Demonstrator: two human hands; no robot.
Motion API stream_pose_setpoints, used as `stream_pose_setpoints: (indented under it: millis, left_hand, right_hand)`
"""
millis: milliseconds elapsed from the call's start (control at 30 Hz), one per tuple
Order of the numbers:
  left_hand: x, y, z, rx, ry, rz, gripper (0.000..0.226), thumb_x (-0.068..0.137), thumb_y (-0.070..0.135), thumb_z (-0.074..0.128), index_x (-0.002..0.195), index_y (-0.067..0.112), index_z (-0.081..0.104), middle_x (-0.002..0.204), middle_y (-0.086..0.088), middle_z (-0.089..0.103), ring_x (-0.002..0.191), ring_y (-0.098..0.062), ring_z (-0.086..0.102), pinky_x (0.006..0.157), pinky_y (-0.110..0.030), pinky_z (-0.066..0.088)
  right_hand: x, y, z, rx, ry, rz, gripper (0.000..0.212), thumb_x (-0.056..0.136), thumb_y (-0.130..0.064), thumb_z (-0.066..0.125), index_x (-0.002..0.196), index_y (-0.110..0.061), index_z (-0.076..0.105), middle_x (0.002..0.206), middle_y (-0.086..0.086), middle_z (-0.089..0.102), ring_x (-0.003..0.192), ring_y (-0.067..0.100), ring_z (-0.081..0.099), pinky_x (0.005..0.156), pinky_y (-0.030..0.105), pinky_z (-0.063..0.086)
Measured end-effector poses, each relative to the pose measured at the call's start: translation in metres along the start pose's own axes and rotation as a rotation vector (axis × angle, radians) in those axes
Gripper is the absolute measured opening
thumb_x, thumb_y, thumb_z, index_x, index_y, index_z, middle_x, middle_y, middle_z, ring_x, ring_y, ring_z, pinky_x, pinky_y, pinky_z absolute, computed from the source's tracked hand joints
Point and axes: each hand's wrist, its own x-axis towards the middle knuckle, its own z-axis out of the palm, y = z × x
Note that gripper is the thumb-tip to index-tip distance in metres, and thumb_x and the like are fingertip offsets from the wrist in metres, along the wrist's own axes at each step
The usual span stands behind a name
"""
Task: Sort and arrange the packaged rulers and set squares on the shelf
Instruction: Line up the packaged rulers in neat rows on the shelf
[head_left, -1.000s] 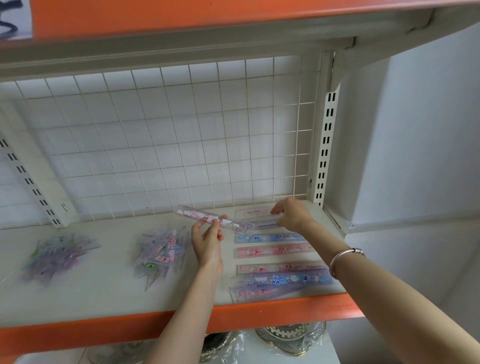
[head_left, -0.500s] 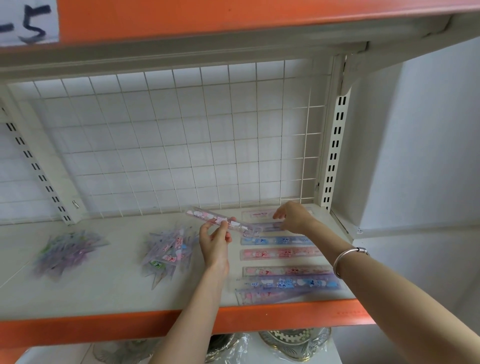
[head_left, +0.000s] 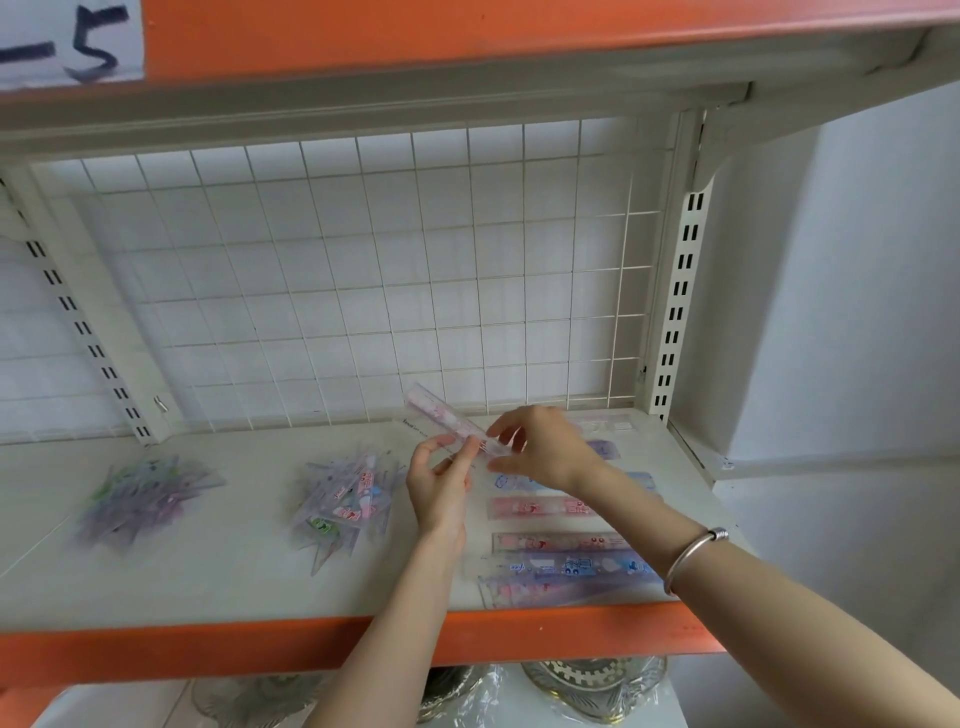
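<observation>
white shelf (head_left: 234, 571) with an orange front lip and a wire grid (head_left: 363, 270) behind it makes up the workspace. along its right side a column of rulers (head_left: 540, 506) lies flat in clear sleeves, each parallel to the front lip and one behind another, which reads as the sorted lane. set squares sit in two loose piles, the middle heap (head_left: 343, 499) just left of the arms and the left heap (head_left: 140, 499) well apart from it; they look kept by kind but not yet tidied. one pink ruler (head_left: 447, 418) is lifted off the shelf and tilted, its far end pointing up toward the grid. the left hand (head_left: 439, 483) has its grip clamped on it near the middle, thumb against fingers, while the right hand (head_left: 540, 452) pinches the near end — a two-point hold that likely lets the person turn the slippery sleeve and square it before laying it down. it hovers over the back of the column, so i judge the next slot to be there, beside the rearmost rulers.
</observation>
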Motion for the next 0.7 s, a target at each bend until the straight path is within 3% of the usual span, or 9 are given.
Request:
stream_pose_setpoints:
  millis: [100,200,333,600,700]
  left_hand:
    - [0.000,0.000,0.001,-0.021,-0.030,-0.014,0.017,0.083,0.008,0.072,0.096,0.011,0.062,0.054,0.001,0.047,0.048,-0.008,0.034,0.046,-0.015,0.033]
    - [0.000,0.001,0.002,-0.092,-0.101,-0.069,0.026,0.085,0.007,0.068,0.110,0.005,0.062,0.071,-0.009,0.058,0.049,-0.006,0.038,0.051,-0.014,0.038]
    - [0.000,0.000,0.004,-0.166,-0.163,-0.120,0.024,0.088,0.003,0.062,0.112,0.004,0.062,0.088,-0.015,0.068,0.056,-0.006,0.044,0.056,-0.013,0.044]
    - [-0.001,0.002,0.004,-0.149,-0.133,-0.167,0.008,0.086,0.004,0.066,0.092,0.008,0.067,0.078,-0.007,0.066,0.048,-0.004,0.044,0.050,-0.014,0.042]
    - [-0.001,0.002,0.003,-0.123,-0.119,-0.180,0.005,0.086,0.006,0.067,0.090,0.008,0.068,0.079,-0.006,0.066,0.047,-0.004,0.044,0.047,-0.014,0.040]
  right_hand:
    - [-0.002,-0.001,0.003,-0.093,0.014,-0.072,0.023,0.079,-0.014,0.068,0.102,-0.008,0.069,0.090,0.007,0.063,0.075,0.018,0.055,0.069,0.027,0.047]
    - [-0.003,0.002,0.006,-0.186,-0.002,-0.126,0.006,0.081,-0.010,0.059,0.083,-0.006,0.063,0.081,0.008,0.052,0.072,0.025,0.049,0.064,0.029,0.038]
    - [-0.004,0.009,0.007,-0.136,0.041,-0.135,0.024,0.088,-0.002,0.049,0.102,-0.006,0.068,0.085,0.012,0.065,0.076,0.026,0.058,0.070,0.036,0.047]
    - [-0.001,0.015,0.001,0.011,0.035,0.008,0.032,0.091,-0.001,0.040,0.113,-0.008,0.063,0.092,0.015,0.070,0.090,0.030,0.062,0.081,0.035,0.048]
    - [-0.001,0.017,0.001,-0.009,0.033,-0.015,0.033,0.093,-0.008,0.045,0.122,-0.010,0.060,0.106,0.012,0.065,0.096,0.024,0.058,0.084,0.030,0.042]
